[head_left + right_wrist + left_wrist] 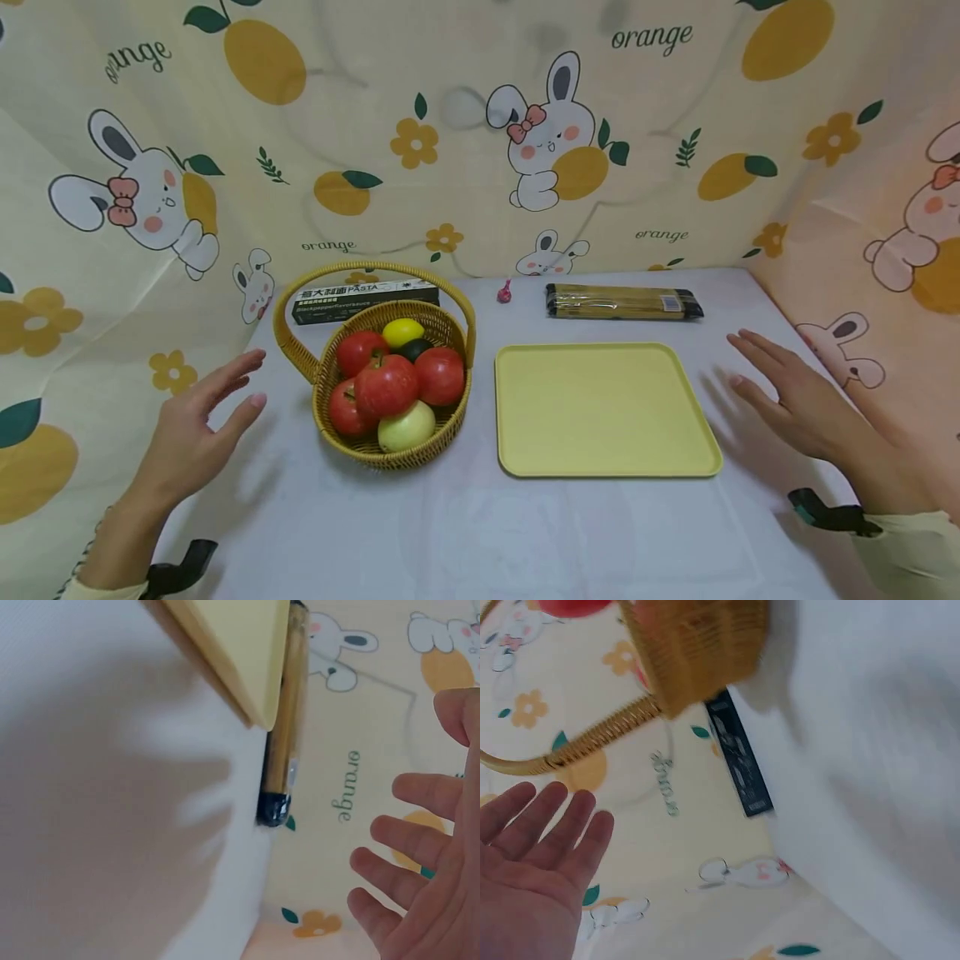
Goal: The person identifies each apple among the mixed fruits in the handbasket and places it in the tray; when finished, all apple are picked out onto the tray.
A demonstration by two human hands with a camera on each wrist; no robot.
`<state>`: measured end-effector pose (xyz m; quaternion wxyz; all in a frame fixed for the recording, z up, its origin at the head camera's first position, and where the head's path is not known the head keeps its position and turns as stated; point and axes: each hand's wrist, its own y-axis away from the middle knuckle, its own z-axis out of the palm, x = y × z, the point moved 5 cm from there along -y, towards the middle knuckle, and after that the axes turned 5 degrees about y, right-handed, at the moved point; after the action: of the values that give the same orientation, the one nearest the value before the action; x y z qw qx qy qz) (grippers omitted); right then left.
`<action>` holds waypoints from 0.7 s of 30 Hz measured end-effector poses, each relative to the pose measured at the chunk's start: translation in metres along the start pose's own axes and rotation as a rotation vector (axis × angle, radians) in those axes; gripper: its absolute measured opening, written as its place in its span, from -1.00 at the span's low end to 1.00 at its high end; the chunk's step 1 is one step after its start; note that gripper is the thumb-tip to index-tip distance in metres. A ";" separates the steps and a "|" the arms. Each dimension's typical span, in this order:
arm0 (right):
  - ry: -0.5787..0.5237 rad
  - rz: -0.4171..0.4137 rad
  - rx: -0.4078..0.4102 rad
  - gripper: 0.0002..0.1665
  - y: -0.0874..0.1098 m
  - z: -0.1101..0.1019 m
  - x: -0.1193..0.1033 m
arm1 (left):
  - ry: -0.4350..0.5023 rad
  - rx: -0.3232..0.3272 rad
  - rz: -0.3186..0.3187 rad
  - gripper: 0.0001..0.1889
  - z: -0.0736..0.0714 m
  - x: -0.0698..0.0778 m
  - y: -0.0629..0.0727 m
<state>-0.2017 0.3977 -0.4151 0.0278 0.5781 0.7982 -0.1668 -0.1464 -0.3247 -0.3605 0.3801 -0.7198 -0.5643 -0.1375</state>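
Note:
My left hand (191, 433) hovers left of a wicker basket (330, 421), fingers loosely extended and holding nothing. In the left wrist view its palm (525, 892) faces the camera, close to the basket handle (607, 735). Inside the basket lie several red apples (386, 386), a yellow lemon (403, 333), a pale green round fruit (407, 427) and a dark green item (415, 348) partly hidden among them. My right hand (806, 404), also bare with fingers spread, is held to the right of a flat yellow tray (603, 412). Nothing lies on the tray.
Behind the basket sits a black pasta box (330, 308). A long pack of spaghetti (624, 302) with black ends lies behind the tray. Between them is a small pink item (504, 292). A printed cloth (450, 50) hangs around the back and sides of the white table (465, 533).

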 end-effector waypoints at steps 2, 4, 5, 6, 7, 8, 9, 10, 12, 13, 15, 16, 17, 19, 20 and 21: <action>-0.010 0.010 -0.009 -0.17 -0.001 -0.001 -0.002 | 0.078 0.013 0.009 -0.42 0.001 0.006 0.001; -0.025 0.012 -0.012 -0.18 -0.001 -0.001 -0.003 | 0.161 0.022 0.017 -0.44 0.002 0.012 0.001; -0.032 0.013 -0.012 -0.18 -0.001 0.000 -0.004 | 0.199 0.024 0.018 -0.45 0.003 0.015 0.001; -0.038 0.009 -0.009 -0.18 -0.002 0.000 -0.004 | 0.233 0.026 0.017 -0.46 0.004 0.017 0.001; -0.044 0.004 -0.003 -0.19 -0.002 0.000 -0.005 | 0.265 0.022 0.014 -0.47 0.006 0.020 0.001; -0.052 0.002 0.003 -0.19 -0.002 0.000 -0.006 | 0.289 0.016 0.009 -0.48 0.007 0.022 0.001; -0.060 0.000 0.009 -0.20 -0.002 0.000 -0.006 | 0.311 0.009 0.004 -0.49 0.010 0.024 0.001; -0.069 -0.003 0.017 -0.21 -0.003 0.000 -0.006 | 0.334 0.000 0.000 -0.50 0.012 0.025 0.001; -0.089 -0.002 0.026 -0.23 -0.004 0.001 -0.007 | 0.368 -0.020 -0.007 -0.52 0.020 0.028 -0.002; -0.096 0.001 0.025 -0.24 -0.005 0.002 -0.007 | 0.386 -0.031 -0.009 -0.52 0.024 0.029 -0.003; -0.108 0.021 0.004 -0.25 -0.007 0.005 -0.007 | 0.420 -0.056 -0.018 -0.53 0.034 0.031 -0.008; -0.109 0.038 -0.016 -0.26 -0.008 0.007 -0.006 | 0.438 -0.068 -0.021 -0.53 0.040 0.032 -0.010; -0.112 0.055 -0.037 -0.26 -0.010 0.010 -0.005 | 0.457 -0.084 -0.026 -0.53 0.046 0.032 -0.013; -0.118 0.093 -0.092 -0.25 -0.012 0.016 -0.003 | 0.481 -0.119 -0.037 -0.52 0.059 0.033 -0.018; -0.127 0.111 -0.120 -0.24 -0.014 0.019 -0.002 | 0.485 -0.138 -0.045 -0.51 0.065 0.034 -0.021; -0.134 0.129 -0.150 -0.23 -0.015 0.023 0.000 | 0.485 -0.157 -0.054 -0.50 0.071 0.034 -0.023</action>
<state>-0.2189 0.3868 -0.4329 0.1350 0.6123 0.7658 -0.1430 -0.1732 -0.2486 -0.3780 0.4433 -0.6777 -0.4633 -0.3598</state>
